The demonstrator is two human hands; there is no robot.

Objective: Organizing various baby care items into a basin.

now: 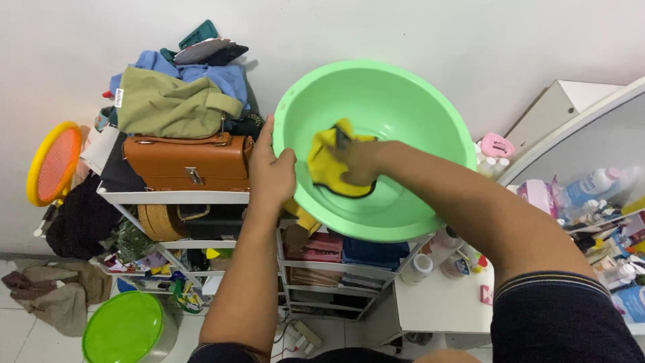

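I hold a light green plastic basin [416, 101] tilted up in front of me. My left hand [270, 171] grips its left rim, thumb over the edge. My right hand [356, 165] is inside the basin, pressing a yellow cloth [324, 161] with a dark edge against the inner wall. Part of the cloth is hidden under my fingers.
Below the basin stands a white shelf rack [175, 197] with a brown leather bag [188, 161], piled clothes [171, 101] and folded items. An orange racket [54, 161] hangs at left; a green lidded bin [123, 328] sits on the floor. A white table [437, 302] with bottles is at right.
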